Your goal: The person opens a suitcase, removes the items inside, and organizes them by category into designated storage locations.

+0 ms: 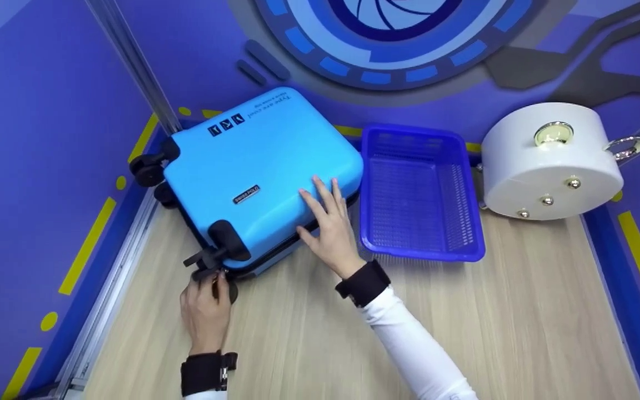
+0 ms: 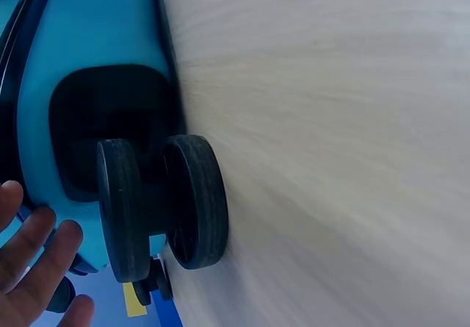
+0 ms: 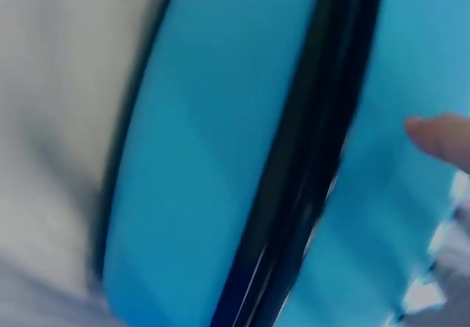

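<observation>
A bright blue hard-shell suitcase (image 1: 264, 161) lies flat on the wood-grain surface, with black wheels along its left end. My right hand (image 1: 332, 236) rests on its near right edge, fingers spread over the shell. Close to the black seam (image 3: 312, 143) in the right wrist view, one fingertip (image 3: 433, 136) shows. At the near left corner, beside a double wheel (image 2: 194, 202), is my left hand (image 1: 206, 308). Its fingers (image 2: 59, 257) reach loosely toward the case's edge in the left wrist view, not wrapped round the wheel.
A blue plastic basket (image 1: 423, 254) stands just right of the suitcase. Farther right is a white rounded case (image 1: 548, 172) with metal rings and studs. Blue printed walls (image 1: 75, 111) enclose the back and sides, with a metal rail (image 1: 114, 278) along the left.
</observation>
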### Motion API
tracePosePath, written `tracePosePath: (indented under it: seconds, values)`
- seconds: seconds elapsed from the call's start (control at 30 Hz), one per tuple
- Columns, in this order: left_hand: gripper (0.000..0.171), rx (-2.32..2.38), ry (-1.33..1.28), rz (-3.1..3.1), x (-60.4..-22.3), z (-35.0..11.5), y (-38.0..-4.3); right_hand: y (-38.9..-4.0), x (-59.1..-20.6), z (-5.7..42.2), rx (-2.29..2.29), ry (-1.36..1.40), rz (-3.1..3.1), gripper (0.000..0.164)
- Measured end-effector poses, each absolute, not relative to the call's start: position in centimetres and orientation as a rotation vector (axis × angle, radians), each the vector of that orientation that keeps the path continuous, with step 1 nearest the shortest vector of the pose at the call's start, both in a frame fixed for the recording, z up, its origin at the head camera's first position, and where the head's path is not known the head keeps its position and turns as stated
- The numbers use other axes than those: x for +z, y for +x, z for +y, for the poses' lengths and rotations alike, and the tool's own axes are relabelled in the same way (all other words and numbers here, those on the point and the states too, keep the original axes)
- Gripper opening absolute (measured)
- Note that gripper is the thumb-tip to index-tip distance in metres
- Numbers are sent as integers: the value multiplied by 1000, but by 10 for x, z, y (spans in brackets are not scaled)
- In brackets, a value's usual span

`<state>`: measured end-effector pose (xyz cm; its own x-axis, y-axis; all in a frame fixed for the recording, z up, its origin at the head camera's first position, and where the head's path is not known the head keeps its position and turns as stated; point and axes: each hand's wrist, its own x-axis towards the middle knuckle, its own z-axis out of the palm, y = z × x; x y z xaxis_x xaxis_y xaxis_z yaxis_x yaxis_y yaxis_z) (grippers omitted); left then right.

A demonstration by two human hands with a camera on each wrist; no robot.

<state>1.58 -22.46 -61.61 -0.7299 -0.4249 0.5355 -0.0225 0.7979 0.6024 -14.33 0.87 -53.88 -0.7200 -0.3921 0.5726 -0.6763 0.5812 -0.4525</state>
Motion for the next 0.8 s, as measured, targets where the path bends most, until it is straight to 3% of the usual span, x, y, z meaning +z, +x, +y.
tracePosePath:
  seconds: [0.33,0.6,0.8]
  values:
    - [16,-735,325,-2249,-615,-225,14,-112,-543,-16,1765,338,-2387,97]
    - [6,-841,192,-2195,-613,-221,16,-117,-540,-27,1846,334,-2447,110]
    - [9,-932,101,-2186,-614,-206,25,-126,-544,-18,1812,362,-2478,104]
